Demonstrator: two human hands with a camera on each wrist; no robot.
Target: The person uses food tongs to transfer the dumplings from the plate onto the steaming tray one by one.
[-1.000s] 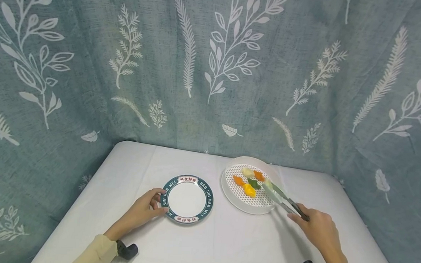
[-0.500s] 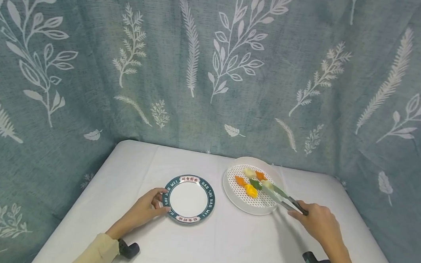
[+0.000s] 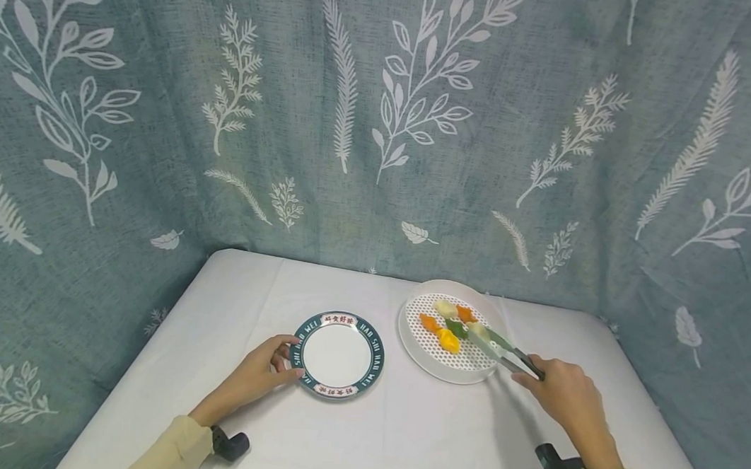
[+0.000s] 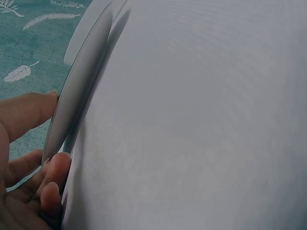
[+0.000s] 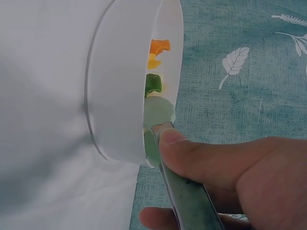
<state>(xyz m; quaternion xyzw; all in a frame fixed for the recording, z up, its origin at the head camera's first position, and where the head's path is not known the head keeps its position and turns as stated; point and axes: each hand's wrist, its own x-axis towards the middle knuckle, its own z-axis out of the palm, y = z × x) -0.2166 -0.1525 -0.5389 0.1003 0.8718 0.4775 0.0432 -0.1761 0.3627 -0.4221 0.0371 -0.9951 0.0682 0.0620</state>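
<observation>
My left hand [image 3: 266,367] holds the left rim of a white plate [image 3: 335,360] with a teal lettered border. In the left wrist view, the thumb and fingertips meet the edge of the plate [image 4: 79,86]. My right hand [image 3: 567,393] grips a pair of tongs [image 3: 506,355] with pale green heads. The heads reach into a white steamer basket [image 3: 408,349] with a perforated floor, around a pale piece [image 3: 479,330]. Beside it lie orange [image 3: 429,323], yellow [image 3: 449,341], green [image 3: 456,329] and cream [image 3: 446,308] pieces, too small to name surely.
A white cloth covers the table [image 3: 364,446]. Behind it and along both sides hangs a teal curtain [image 3: 351,219] with white leaf prints. A black camera mount [image 3: 230,445] juts from the left wrist and another mount [image 3: 557,462] from the right.
The tong heads have closed in on the pale piece, and the right hand has shifted slightly. My left hand stays at the plate's rim. The whole view has drifted a little.
</observation>
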